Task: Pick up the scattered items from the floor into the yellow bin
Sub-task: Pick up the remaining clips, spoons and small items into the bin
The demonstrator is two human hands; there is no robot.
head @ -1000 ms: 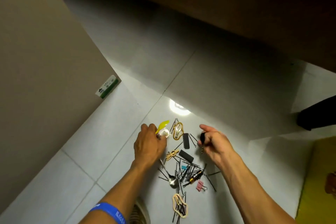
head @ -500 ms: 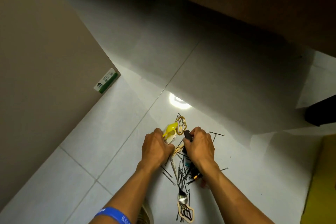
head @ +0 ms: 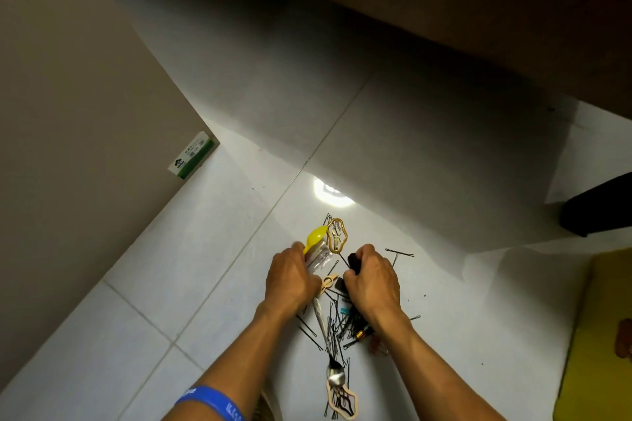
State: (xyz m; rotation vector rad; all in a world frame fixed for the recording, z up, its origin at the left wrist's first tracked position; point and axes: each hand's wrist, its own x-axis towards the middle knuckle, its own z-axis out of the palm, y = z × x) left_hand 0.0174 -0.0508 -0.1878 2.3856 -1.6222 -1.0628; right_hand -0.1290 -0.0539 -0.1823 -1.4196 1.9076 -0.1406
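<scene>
Scattered items (head: 337, 319) lay on the white floor tiles (head: 212, 249) directly under and between my two hands, a tangle of black bobby pins with a few bigger pieces mixed in. My left hand (head: 290, 278) was curled around a yellow plastic spoon (head: 315, 238) and a crinkled clear wrapper (head: 319, 258), the spoon's bowl sticking out past my fingers on the far side. My right hand (head: 374, 280) was closed on a small black object (head: 354, 261) at its far-left edge; what that object was I could not tell. The two hands were close together, knuckles up, with a tan hair claw (head: 326, 282) showing in the gap between them. Just beyond my left grip, touching the spoon's bowl, lay a gold outline hair clip (head: 337, 236). Near my wrists, a metal spoon (head: 333, 374) lay with its bowl toward me, resting over a second, cream outline clip (head: 343, 400). A gold-and-black cylinder (head: 362, 334) peeked out from under my right wrist, and loose pins lay off to the right of that hand. Well to the right of my right forearm, at the edge of view, the yellow bin (head: 595, 335) showed as a yellow slab. A blue wristband (head: 213, 402) circled my left forearm.
</scene>
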